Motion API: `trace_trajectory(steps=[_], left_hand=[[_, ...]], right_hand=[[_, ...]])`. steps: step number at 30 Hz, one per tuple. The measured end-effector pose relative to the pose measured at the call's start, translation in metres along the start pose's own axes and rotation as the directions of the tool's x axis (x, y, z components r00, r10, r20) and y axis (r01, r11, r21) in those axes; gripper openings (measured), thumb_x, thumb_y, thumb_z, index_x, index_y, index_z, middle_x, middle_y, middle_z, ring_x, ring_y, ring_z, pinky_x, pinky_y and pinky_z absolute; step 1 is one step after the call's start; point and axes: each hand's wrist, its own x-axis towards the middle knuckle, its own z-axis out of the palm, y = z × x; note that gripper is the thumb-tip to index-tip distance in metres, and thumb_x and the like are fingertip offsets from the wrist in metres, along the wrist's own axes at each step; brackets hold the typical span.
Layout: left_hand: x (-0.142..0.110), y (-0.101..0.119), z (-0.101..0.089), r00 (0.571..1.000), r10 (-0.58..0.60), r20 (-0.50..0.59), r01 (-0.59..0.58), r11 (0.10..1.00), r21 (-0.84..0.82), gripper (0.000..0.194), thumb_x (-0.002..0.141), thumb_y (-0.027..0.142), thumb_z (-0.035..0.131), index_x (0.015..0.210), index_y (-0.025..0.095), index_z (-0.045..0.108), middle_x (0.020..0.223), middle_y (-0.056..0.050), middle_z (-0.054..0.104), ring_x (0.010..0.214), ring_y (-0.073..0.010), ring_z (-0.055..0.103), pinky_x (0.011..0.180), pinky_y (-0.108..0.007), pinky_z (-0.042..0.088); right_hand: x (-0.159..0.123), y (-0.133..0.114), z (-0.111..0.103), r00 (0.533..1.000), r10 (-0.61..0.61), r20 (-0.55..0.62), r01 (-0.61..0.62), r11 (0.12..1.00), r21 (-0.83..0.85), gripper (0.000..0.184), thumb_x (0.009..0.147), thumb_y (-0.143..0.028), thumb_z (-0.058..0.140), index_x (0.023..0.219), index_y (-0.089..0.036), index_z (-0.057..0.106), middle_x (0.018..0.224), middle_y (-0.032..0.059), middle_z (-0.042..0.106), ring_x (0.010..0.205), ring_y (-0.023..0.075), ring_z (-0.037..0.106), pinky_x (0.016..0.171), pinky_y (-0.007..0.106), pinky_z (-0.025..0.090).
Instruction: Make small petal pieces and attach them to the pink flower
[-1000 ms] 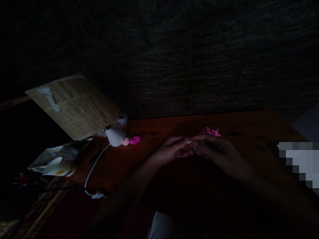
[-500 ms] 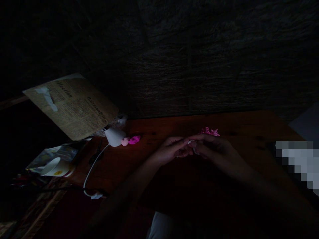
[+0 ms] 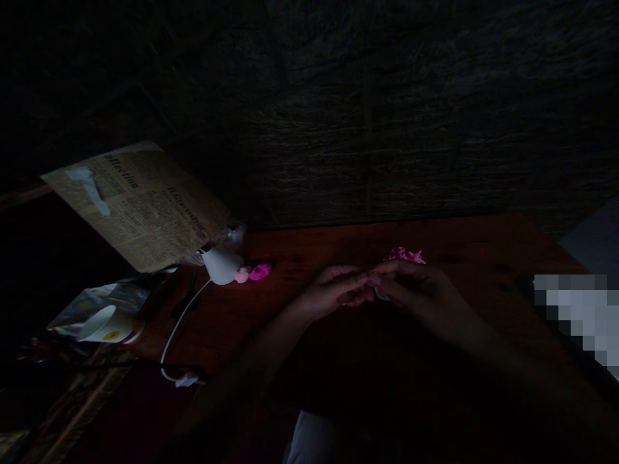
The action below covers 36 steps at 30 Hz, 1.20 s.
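— Where is the piece to be found, and how is it held?

— A small pale piece (image 3: 381, 294) can be seen at the fingers of the right hand (image 3: 432, 298), above the tabletop (image 3: 309, 243). It appears to be pinched there, though most of it is covered.

— And the left hand (image 3: 333, 295)?

— Its fingers are bent inward and its tips are brought against those of the right hand. Whether the piece is gripped by it too cannot be told in this dim light.

— How should the piece be expected to handle?

— It is judged to be light and probably soft, so that dents could be left by a hard squeeze. If it is as thin as it seems, it could also be torn. Its texture is not shown, so slipperiness can only be guessed at.

— Where is it best taken?

— By an edge, it is thought, with only the fingertip pads used and the middle left unpressed. The same care would be advised for the ruffled pink clump (image 3: 405, 255) just beyond the right hand: by its underside, since its thin projections could easily be flattened.
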Motion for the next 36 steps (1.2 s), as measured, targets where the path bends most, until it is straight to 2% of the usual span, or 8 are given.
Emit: trace_trajectory(steps=[9, 17, 19, 24, 30, 36], left_hand=[[0.002, -0.001, -0.001, 0.998, 0.055, -0.015, -0.055, 0.998, -0.026, 0.043, 0.066, 0.048, 0.086, 0.083, 0.012, 0.071, 0.064, 0.001, 0.061, 0.053, -0.0049, 0.047, 0.052, -0.021, 0.031], [0.003, -0.002, -0.002, 0.992, 0.124, -0.004, -0.124, 0.992, 0.035, 0.040, 0.070, 0.047, 0.085, 0.084, 0.011, 0.073, 0.060, 0.002, 0.059, 0.048, -0.0033, 0.042, 0.047, -0.020, 0.025], [0.004, -0.003, -0.002, 0.993, 0.120, -0.016, -0.119, 0.991, 0.055, 0.039, 0.071, 0.046, 0.084, 0.084, 0.012, 0.074, 0.060, 0.002, 0.060, 0.047, -0.0031, 0.042, 0.047, -0.020, 0.024], [0.005, -0.003, -0.002, 0.994, 0.079, -0.075, -0.079, 0.997, 0.005, 0.045, 0.062, 0.047, 0.089, 0.087, 0.013, 0.074, 0.067, -0.001, 0.066, 0.052, -0.0045, 0.048, 0.051, -0.020, 0.031], [0.001, -0.002, -0.003, 1.000, 0.009, -0.015, -0.009, 1.000, -0.018, 0.049, 0.065, 0.054, 0.086, 0.089, 0.013, 0.075, 0.072, -0.004, 0.069, 0.064, -0.0092, 0.060, 0.060, -0.022, 0.041], [0.001, -0.003, -0.004, 1.000, 0.026, 0.016, -0.026, 1.000, 0.003, 0.051, 0.066, 0.057, 0.085, 0.089, 0.012, 0.076, 0.072, -0.004, 0.070, 0.059, -0.0077, 0.056, 0.057, -0.021, 0.038]], right_hand=[[-0.001, 0.005, 0.001, 1.000, 0.006, 0.003, -0.007, 1.000, 0.023, 0.042, 0.077, -0.054, 0.077, 0.103, -0.021, 0.076, 0.069, 0.0010, 0.067, 0.059, 0.0137, 0.059, 0.054, 0.026, 0.048], [0.000, 0.008, 0.001, 0.999, 0.011, -0.033, -0.010, 0.999, 0.040, 0.037, 0.076, -0.053, 0.079, 0.094, -0.021, 0.077, 0.077, 0.0038, 0.073, 0.065, 0.0165, 0.064, 0.061, 0.028, 0.051], [0.000, 0.010, 0.001, 0.999, 0.007, -0.038, -0.006, 0.999, 0.032, 0.037, 0.076, -0.054, 0.078, 0.093, -0.021, 0.077, 0.077, 0.0038, 0.073, 0.067, 0.0174, 0.065, 0.061, 0.029, 0.052], [0.000, 0.009, 0.001, 0.997, -0.067, -0.048, 0.068, 0.997, 0.023, 0.037, 0.078, -0.053, 0.078, 0.100, -0.023, 0.077, 0.072, 0.0012, 0.069, 0.066, 0.0171, 0.065, 0.063, 0.030, 0.054], [-0.001, 0.001, -0.001, 0.998, -0.059, 0.011, 0.059, 0.998, 0.006, 0.039, 0.078, -0.058, 0.076, 0.095, -0.023, 0.078, 0.071, 0.0023, 0.071, 0.065, 0.0170, 0.065, 0.061, 0.030, 0.053], [-0.001, 0.002, 0.000, 1.000, -0.023, 0.015, 0.023, 1.000, 0.014, 0.038, 0.077, -0.057, 0.077, 0.092, -0.022, 0.078, 0.074, 0.0031, 0.071, 0.064, 0.0155, 0.061, 0.060, 0.028, 0.049]])
